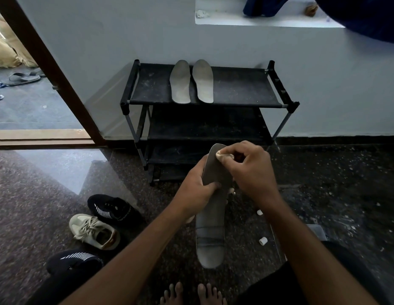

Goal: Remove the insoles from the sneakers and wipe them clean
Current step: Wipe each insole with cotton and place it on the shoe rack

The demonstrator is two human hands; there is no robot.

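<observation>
The fingers of the left hand [198, 190] are curled around the middle of a long grey insole [210, 238]. The fingers of the right hand [251, 170] pinch a small pale cloth [224, 155] on its far end. Beyond the fingers, two grey insoles [180, 82] lie side by side on a black metal shoe rack [235, 89].

No words, brand names or numbers can be read here. The black sneaker [112, 210], down and to the left of the left hand [198, 192] and its fingers, has white stripes and a tiny pale mark on its side. The mark is too small to read. The grey insole [210, 234] held in those fingers shows only plain bands. The little pale cloth [224, 155] pinched in the right hand [251, 170] shows no writing that can be made out.
</observation>
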